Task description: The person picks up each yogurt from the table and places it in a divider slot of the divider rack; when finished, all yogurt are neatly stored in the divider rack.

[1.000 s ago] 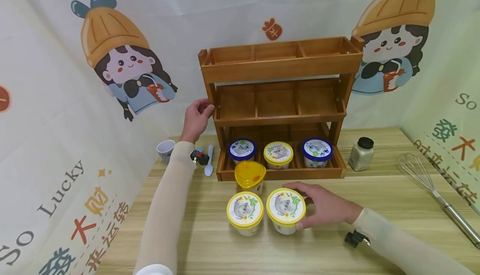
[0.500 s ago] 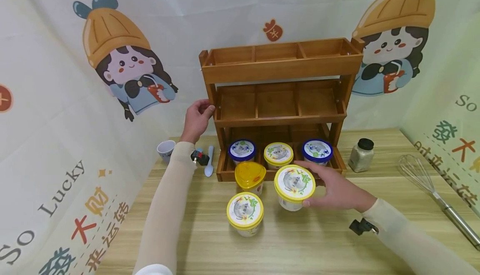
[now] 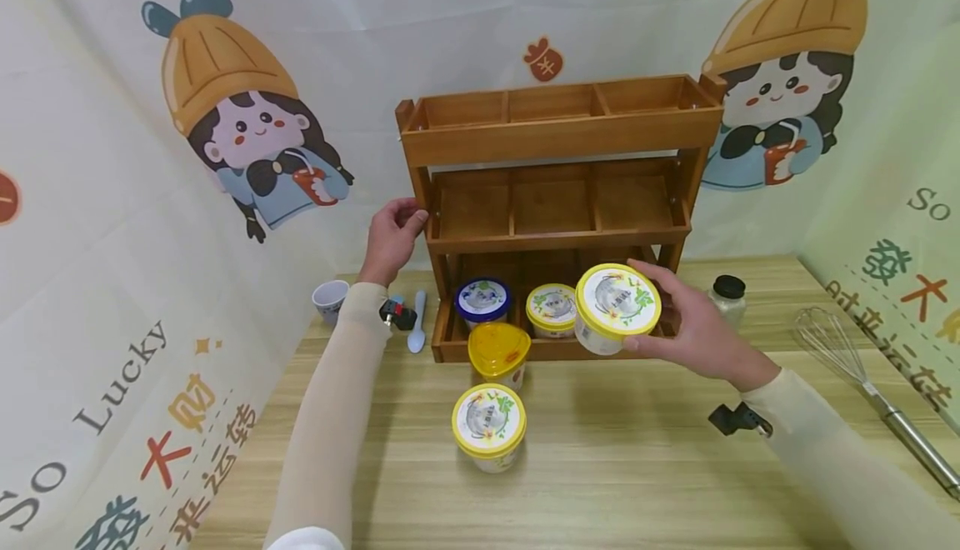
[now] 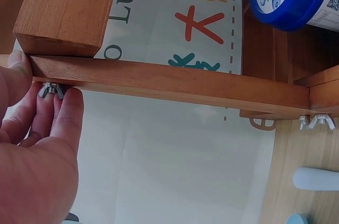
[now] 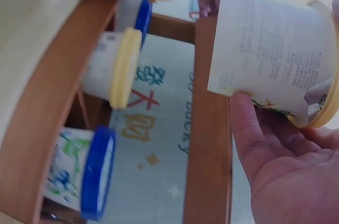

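Observation:
My right hand grips a tub with a yellow lid, thumb on the near side and fingers around the back. It is held up in front of the three-tier wooden rack, overlapping the bottom tier's right end. In the right wrist view the printed white wall of this tub shows. My left hand pinches the rack's left post, its fingers beside a wing nut. On the bottom tier stand a blue-lidded tub and a yellow-lidded tub; another blue-lidded tub is hidden in the head view.
In front of the rack stand a cup with an orange-yellow domed lid and another yellow-lidded tub. To the right are a black-capped jar and a whisk. A small cup and a pale blue spoon lie left.
My right hand has lifted the yellow-lidded tub off the table and carried it up, rightward and toward the rack's bottom tier. The left hand has stayed at the post.

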A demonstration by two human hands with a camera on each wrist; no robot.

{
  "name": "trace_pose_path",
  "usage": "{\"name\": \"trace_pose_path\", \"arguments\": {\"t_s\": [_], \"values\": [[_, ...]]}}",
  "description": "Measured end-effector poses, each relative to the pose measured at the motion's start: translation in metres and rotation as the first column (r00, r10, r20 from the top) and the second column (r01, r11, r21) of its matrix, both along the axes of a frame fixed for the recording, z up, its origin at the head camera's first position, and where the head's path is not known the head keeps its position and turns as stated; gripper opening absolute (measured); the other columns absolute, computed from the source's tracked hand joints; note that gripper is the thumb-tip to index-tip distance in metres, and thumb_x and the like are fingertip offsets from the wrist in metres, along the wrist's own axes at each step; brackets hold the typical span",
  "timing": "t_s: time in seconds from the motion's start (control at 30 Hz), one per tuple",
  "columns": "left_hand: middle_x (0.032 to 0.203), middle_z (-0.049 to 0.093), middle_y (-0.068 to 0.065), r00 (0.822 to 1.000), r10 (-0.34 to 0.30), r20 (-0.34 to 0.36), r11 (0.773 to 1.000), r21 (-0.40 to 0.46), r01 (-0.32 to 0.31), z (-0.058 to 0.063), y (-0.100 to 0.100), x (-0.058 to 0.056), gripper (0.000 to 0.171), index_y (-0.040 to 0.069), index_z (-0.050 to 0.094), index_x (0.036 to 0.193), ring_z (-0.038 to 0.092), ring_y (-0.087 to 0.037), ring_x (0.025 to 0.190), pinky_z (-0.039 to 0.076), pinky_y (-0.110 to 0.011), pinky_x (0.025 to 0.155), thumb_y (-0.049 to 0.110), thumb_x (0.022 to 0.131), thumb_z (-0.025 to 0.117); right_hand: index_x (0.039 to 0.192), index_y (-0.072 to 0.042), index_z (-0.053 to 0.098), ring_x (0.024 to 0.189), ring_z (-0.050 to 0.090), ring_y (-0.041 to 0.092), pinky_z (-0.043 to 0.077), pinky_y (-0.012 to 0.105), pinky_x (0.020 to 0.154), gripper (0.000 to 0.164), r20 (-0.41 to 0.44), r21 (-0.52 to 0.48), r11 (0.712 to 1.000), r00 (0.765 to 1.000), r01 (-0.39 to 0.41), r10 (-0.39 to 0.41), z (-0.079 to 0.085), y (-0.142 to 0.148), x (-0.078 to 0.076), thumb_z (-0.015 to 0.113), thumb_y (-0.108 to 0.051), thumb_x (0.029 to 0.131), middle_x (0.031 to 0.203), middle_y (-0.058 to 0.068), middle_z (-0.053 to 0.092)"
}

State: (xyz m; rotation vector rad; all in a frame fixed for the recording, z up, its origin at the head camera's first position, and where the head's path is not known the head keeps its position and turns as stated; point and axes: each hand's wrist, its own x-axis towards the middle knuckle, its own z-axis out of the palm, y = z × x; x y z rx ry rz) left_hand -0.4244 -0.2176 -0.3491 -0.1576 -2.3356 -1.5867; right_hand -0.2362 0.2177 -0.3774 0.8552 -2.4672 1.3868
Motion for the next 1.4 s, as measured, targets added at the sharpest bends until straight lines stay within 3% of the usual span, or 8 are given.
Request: {"name": "trace_pose_path", "arguments": {"t_s": [0.27,0.5,0.8,1.03,1.1,1.2,1.3,1.4], "values": [[0.138,0.064,-0.019,0.999,-0.022,-0.024,1.0,-0.01,0.022,-0.001,-0.002,0.0,0.044,0.0,0.058,0.143,0.061,-0.028,0.121,0.054,-0.042,0.105,0.025,0.108,0.063,0.166,-0.01,0.031,0.123,0.058,0.02,0.047,0.005,0.092,0.095,-0.036,0.01,0.986,0.986,0.165,-0.164,0.023,0.01,-0.011,0.087,-0.017,0.089,0.152,0.017,0.052],[0.139,0.064,-0.019,1.0,-0.02,-0.023,1.0,-0.015,0.02,-0.001,-0.003,0.001,0.045,0.001,0.058,0.144,0.061,-0.029,0.123,0.054,-0.043,0.107,0.027,0.108,0.063,0.168,-0.011,0.026,0.129,0.054,0.036,0.043,0.004,0.088,0.096,-0.035,0.0,0.959,0.958,0.284,-0.284,0.043,0.018,-0.028,0.084,-0.024,0.092,0.156,0.02,0.049],[0.139,0.064,-0.019,0.999,-0.027,-0.024,1.0,-0.014,0.026,-0.001,-0.003,0.001,0.045,0.0,0.058,0.144,0.061,-0.03,0.123,0.054,-0.044,0.108,0.027,0.108,0.063,0.168,-0.016,0.025,0.132,0.052,0.035,0.044,0.008,0.086,0.096,-0.001,-0.007,0.933,0.933,0.36,-0.36,0.057,0.021,-0.056,0.081,-0.038,0.093,0.158,0.017,0.047],[0.139,0.064,-0.019,1.0,-0.021,-0.02,1.0,-0.011,0.02,-0.002,-0.004,0.001,0.045,0.001,0.058,0.143,0.061,-0.03,0.123,0.054,-0.044,0.107,0.027,0.108,0.064,0.168,-0.013,0.025,0.126,0.053,0.032,0.045,0.002,0.081,0.096,-0.005,-0.045,0.936,0.937,0.349,-0.35,0.066,0.019,-0.079,0.081,-0.037,0.094,0.154,0.02,0.049],[0.138,0.064,-0.019,1.0,-0.021,-0.021,1.0,-0.007,0.021,-0.002,-0.004,0.001,0.044,0.001,0.058,0.143,0.061,-0.029,0.123,0.054,-0.044,0.107,0.027,0.108,0.064,0.167,-0.012,0.027,0.129,0.055,0.033,0.05,0.007,0.088,0.094,-0.009,-0.045,0.934,0.935,0.355,-0.355,0.068,0.019,-0.084,0.081,-0.039,0.093,0.153,0.019,0.05],[0.138,0.064,-0.019,0.999,-0.02,-0.025,1.0,-0.005,0.02,-0.002,-0.003,0.001,0.044,0.0,0.059,0.142,0.061,-0.029,0.122,0.054,-0.043,0.106,0.027,0.108,0.064,0.165,-0.012,0.03,0.133,0.056,0.035,0.056,0.03,0.105,0.094,-0.011,-0.036,0.928,0.928,0.371,-0.372,0.072,0.018,-0.092,0.081,-0.044,0.093,0.154,0.018,0.051],[0.137,0.064,-0.019,0.999,-0.019,-0.026,1.0,-0.006,0.019,-0.001,-0.003,0.001,0.044,0.0,0.059,0.142,0.061,-0.029,0.121,0.054,-0.042,0.105,0.027,0.108,0.064,0.163,-0.009,0.032,0.137,0.053,0.037,0.049,0.055,0.115,0.094,-0.011,-0.032,0.923,0.924,0.382,-0.383,0.074,0.017,-0.098,0.081,-0.047,0.092,0.155,0.019,0.051],[0.137,0.064,-0.019,0.999,-0.021,-0.027,1.0,-0.009,0.021,-0.001,-0.002,0.001,0.044,0.0,0.059,0.142,0.061,-0.028,0.121,0.054,-0.042,0.105,0.027,0.108,0.063,0.162,-0.007,0.032,0.139,0.051,0.038,0.043,0.061,0.118,0.095,-0.004,-0.034,0.919,0.92,0.392,-0.393,0.073,0.016,-0.104,0.08,-0.049,0.092,0.156,0.02,0.049]]}}
